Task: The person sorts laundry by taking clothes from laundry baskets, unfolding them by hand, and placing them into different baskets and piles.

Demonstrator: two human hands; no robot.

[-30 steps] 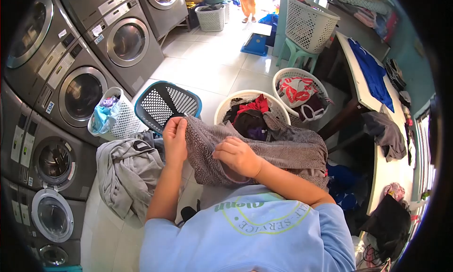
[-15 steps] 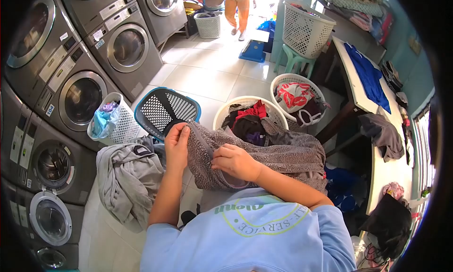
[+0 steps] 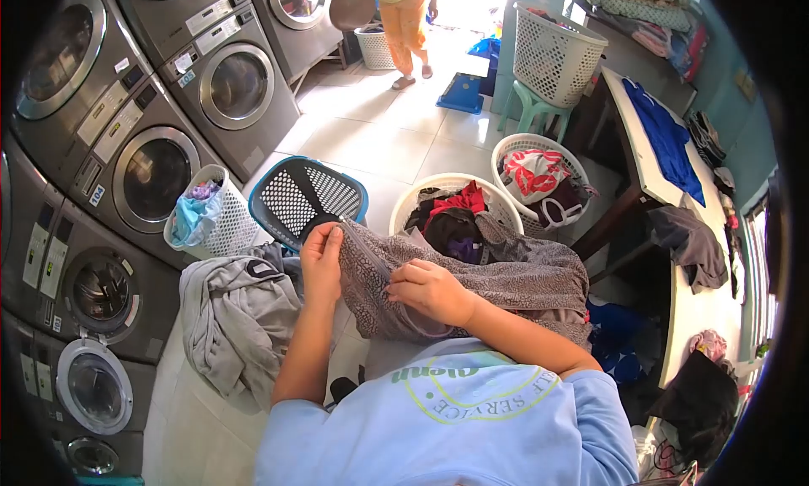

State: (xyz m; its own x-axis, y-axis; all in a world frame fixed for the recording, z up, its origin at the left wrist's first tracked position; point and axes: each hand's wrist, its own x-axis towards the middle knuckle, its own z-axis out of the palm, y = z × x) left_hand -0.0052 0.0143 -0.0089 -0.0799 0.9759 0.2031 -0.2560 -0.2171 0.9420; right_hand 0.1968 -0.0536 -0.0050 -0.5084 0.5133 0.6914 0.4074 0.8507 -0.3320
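A grey-brown patterned garment (image 3: 522,271) lies across my lap, its far end draped over the near side of a round white basket (image 3: 404,204) of dark and red clothes. At the garment's left end, my left hand (image 3: 322,254) pinches the upper edge between thumb and fingers. My right hand (image 3: 430,292) is closed on the fabric a little to the right and lower, fingertips pressed together on a fold. Left of my left arm rests a heap of light grey clothing (image 3: 236,317). Just beyond my left hand is a blue-rimmed plastic basket (image 3: 364,204).
Stacked grey laundry machines (image 3: 152,178) line the left side. White baskets of clothes stand by them (image 3: 240,220) and on a green stool (image 3: 535,107). A long table (image 3: 678,334) with garments runs along the right. Another person (image 3: 404,31) walks at the back.
The view has shifted slightly, so things appear a little farther right. The person at the back has stepped to the left. Both my hands keep their grip on the garment, almost unchanged.
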